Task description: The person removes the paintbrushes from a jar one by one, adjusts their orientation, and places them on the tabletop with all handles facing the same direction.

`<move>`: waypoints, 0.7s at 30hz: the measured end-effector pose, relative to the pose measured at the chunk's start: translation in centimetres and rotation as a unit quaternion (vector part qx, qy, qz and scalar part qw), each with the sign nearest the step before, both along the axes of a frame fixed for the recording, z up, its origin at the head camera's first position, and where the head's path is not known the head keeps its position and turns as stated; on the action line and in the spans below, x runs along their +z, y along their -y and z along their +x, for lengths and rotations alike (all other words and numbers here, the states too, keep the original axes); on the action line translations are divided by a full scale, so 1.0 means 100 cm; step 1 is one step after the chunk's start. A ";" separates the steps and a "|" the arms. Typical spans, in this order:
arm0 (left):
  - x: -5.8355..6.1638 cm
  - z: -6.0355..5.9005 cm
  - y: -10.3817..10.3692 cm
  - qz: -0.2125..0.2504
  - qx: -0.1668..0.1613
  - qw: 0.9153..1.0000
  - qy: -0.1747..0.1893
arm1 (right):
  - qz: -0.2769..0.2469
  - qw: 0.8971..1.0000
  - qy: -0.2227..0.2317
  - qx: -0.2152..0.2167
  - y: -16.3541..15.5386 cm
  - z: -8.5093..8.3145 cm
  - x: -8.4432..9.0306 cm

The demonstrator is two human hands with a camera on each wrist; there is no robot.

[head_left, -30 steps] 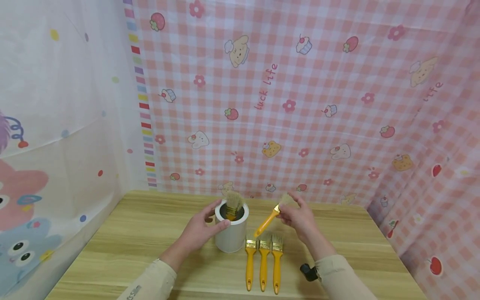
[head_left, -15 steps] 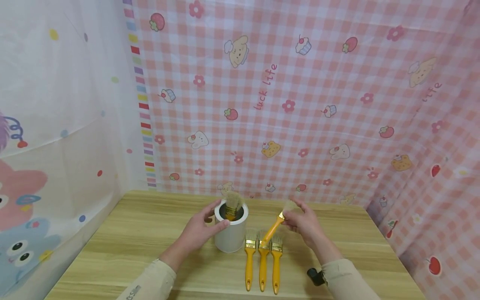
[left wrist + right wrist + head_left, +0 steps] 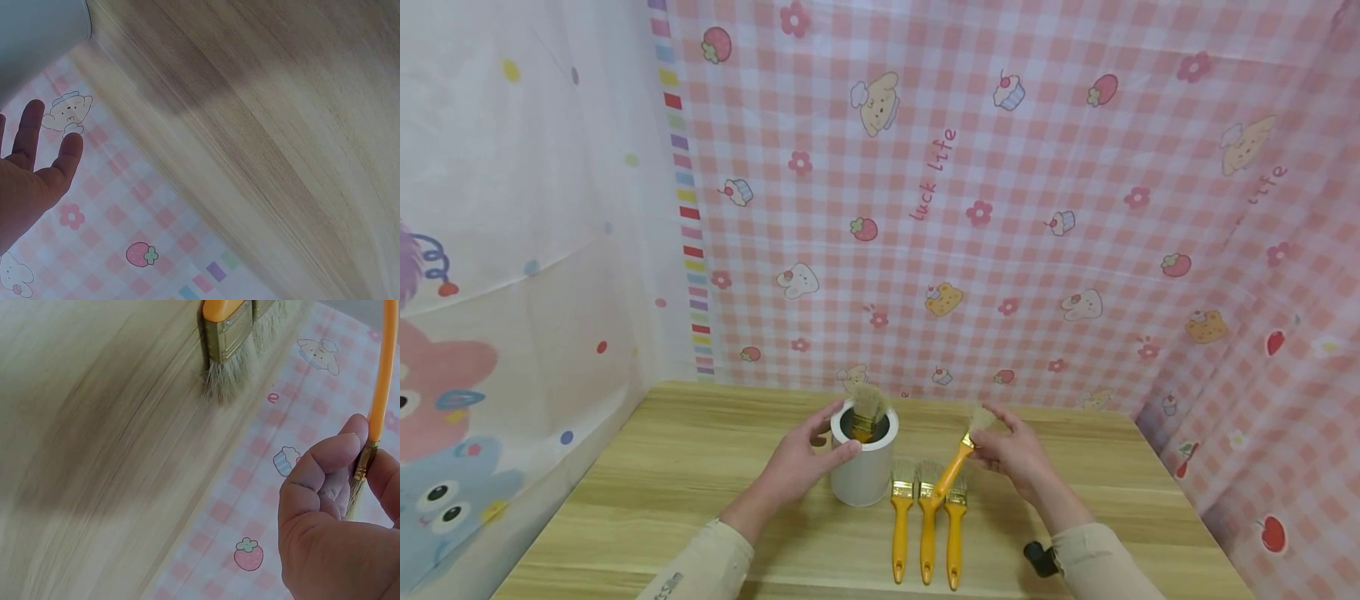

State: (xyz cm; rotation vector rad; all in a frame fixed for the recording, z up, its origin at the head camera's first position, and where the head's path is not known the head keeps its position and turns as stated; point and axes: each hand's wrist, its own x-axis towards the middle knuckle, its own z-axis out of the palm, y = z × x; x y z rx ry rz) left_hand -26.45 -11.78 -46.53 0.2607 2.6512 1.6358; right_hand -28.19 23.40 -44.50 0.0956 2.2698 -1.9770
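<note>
My left hand [image 3: 811,454] is at the left side of a white can [image 3: 857,479], its thumb on the front of the rim and fingers at the back. In the left wrist view, other fingers spread beside the can [image 3: 37,37]. A paintbrush [image 3: 867,408] stands in the can, bristles up. My right hand [image 3: 1013,450] pinches another paintbrush [image 3: 957,468] by its metal band and bristles, the orange handle slanting down to the left. That handle overlaps the row of 3 paintbrushes [image 3: 927,529] on the table, which lie bristles away from me.
The wooden table [image 3: 737,533] ends at a pink checked curtain [image 3: 970,350] behind. A white curtain [image 3: 587,292] hangs on the left. A small black device [image 3: 1040,558] sits by the right sleeve [image 3: 1097,558].
My right hand has drawn slightly nearer and to the right with its paintbrush, whose handle tip has dropped from beside the can to over the row. The left hand stays in place.
</note>
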 end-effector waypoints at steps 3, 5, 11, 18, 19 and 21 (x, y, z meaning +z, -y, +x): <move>0.000 0.000 0.000 0.000 0.001 1.000 0.000 | 0.003 1.000 0.001 0.003 -0.002 0.000 -0.001; -0.001 0.000 0.000 -0.001 0.002 1.000 0.001 | 0.007 1.000 0.002 0.006 -0.004 0.000 -0.002; -0.001 0.000 -0.001 -0.001 0.003 1.000 0.002 | 0.021 1.000 0.005 0.022 -0.012 -0.001 -0.007; -0.001 0.000 -0.001 0.000 0.005 1.000 -0.001 | 0.027 0.999 0.012 0.033 -0.016 0.000 -0.010; -0.001 0.000 -0.001 0.000 0.006 1.000 -0.001 | 0.028 0.999 0.013 0.035 -0.017 0.000 -0.010; -0.001 0.000 -0.001 0.000 0.007 1.000 -0.001 | 0.029 0.999 0.015 0.038 -0.017 0.000 -0.011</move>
